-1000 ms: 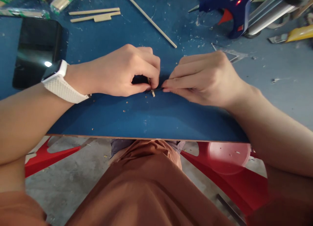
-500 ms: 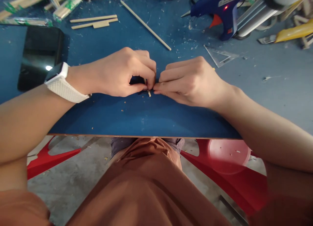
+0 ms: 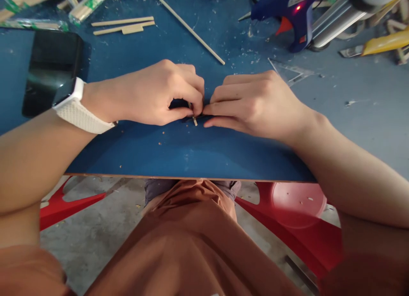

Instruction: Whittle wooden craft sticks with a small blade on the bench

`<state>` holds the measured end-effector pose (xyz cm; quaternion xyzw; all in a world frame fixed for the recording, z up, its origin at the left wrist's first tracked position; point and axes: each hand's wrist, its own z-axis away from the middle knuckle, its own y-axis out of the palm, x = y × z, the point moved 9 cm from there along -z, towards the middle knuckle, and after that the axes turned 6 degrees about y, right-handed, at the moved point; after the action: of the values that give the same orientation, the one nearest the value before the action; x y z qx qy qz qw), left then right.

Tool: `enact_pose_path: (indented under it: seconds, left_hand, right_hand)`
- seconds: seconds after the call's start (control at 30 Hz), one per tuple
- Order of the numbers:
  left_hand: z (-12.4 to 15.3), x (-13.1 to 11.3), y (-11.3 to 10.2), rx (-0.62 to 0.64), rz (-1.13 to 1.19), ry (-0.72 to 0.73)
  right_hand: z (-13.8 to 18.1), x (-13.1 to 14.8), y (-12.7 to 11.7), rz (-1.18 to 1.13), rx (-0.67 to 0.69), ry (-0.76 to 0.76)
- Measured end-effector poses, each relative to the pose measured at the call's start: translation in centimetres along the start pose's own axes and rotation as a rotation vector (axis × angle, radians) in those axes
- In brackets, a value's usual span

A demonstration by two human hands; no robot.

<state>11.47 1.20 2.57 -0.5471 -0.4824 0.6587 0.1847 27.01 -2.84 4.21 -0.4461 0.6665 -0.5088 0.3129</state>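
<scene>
Pinched between the thumb and fingers of my left hand is a small wooden stick; only its short lower end and a sliver inside the grip show. My right hand is just to the right of it, its fingertips close to the left fingertips. The right thumb stands apart from the index finger, and I see nothing held between them. Both hands rest low over the blue table, near its front edge. Whether the right fingertips touch the stick is hidden.
Beyond the hands lie a long wooden stick and two shorter sticks. A black phone-like slab is at left. To the right are a blue glue gun, a clear set square and a yellow utility knife.
My right thumb has parted from the index finger, and the right hand has shifted slightly to the right. My left hand keeps its pinch on the stick.
</scene>
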Motion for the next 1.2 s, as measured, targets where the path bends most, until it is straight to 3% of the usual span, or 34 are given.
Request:
enact_pose_path:
  seconds: [0.33, 0.7, 0.87, 1.0, 1.2]
  left_hand:
    - [0.7, -0.1, -0.2, 0.005, -0.025, -0.016]
    - [0.0, -0.6, -0.1, 0.015, -0.078, 0.046]
    - [0.2, 0.1, 0.0, 0.045, -0.023, 0.019]
    - [0.1, 0.1, 0.0, 0.062, -0.015, 0.024]
    - [0.2, 0.1, 0.0, 0.057, 0.001, 0.020]
  right_hand:
    - [0.7, -2.2, -1.1, -0.129, 0.032, 0.017]
    - [-0.1, 0.2, -0.9, -0.153, -0.045, -0.023]
    - [0.3, -0.9, -1.4, -0.205, -0.037, -0.063]
    - [0.6, -1.7, -1.6, -0.233, -0.044, -0.032]
    - [0.2, -1.5, -0.5, -0.253, 0.053, 0.057]
